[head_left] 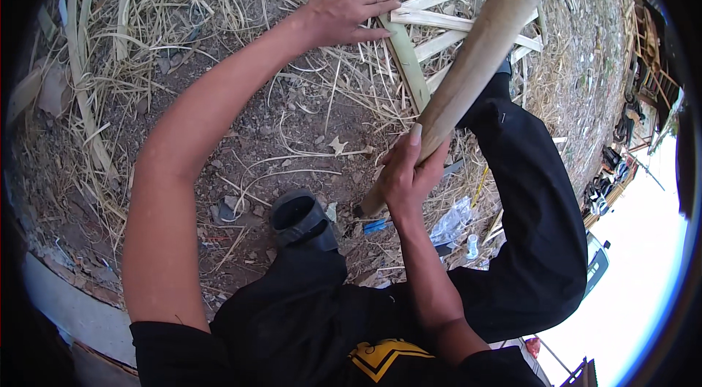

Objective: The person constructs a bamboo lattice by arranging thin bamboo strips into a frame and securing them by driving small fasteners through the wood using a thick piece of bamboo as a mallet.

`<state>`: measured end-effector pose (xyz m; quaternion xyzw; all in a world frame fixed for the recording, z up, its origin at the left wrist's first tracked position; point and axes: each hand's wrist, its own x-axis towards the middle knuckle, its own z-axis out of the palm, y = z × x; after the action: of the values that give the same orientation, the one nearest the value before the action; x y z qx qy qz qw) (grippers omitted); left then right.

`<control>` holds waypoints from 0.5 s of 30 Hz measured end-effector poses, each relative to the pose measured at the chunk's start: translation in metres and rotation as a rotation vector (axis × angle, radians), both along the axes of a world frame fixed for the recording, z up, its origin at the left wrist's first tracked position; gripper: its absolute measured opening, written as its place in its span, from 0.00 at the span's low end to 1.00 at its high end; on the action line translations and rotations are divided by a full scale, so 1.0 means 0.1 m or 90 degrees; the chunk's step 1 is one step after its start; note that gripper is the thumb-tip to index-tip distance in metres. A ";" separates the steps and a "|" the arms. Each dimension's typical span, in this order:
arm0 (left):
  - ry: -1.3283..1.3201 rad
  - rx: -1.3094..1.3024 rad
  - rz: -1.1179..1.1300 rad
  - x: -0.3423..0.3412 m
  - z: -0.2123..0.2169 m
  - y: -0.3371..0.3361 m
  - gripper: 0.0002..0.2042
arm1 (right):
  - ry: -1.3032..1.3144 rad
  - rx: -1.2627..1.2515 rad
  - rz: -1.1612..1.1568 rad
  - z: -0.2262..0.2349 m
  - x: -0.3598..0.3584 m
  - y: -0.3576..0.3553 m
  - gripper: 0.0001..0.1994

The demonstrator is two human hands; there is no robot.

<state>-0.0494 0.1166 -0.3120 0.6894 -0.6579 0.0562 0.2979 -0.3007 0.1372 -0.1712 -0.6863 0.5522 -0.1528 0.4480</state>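
Note:
My left hand [349, 13] reaches out with its fingers spread, the tips lying on a long, flat, greenish strip [407, 58] that looks like split bamboo. Paler strips [439, 18] run across from it to the right, forming a rough lattice on the ground. In my right hand [414, 173] is a thick wooden club [479, 51], gripped near its narrow end. Its wide end points up and away to the right, in front of part of the lattice. Whether the club touches the strips I cannot tell.
A dark sandal [300, 217] is on my one foot; my bent right leg [534, 197] in black trousers lies beside the lattice. Pale shavings [212, 14] litter the dirt. Crumpled clear plastic [452, 222] and a blue scrap [375, 226] lie near my right wrist.

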 end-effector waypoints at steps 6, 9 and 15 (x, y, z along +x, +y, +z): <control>-0.029 0.012 0.008 -0.01 -0.04 0.02 0.26 | 0.189 0.070 0.031 -0.01 -0.02 -0.06 0.18; -0.033 -0.026 -0.013 0.03 -0.01 0.00 0.26 | 0.047 -0.004 0.020 0.17 0.14 -0.10 0.18; -0.045 -0.009 -0.012 0.02 -0.04 0.02 0.27 | 0.200 0.069 0.051 -0.06 -0.06 0.01 0.19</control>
<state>-0.0476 0.1183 -0.3164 0.6786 -0.6741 0.0824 0.2797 -0.3068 0.1386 -0.1770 -0.6984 0.5949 0.0043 0.3980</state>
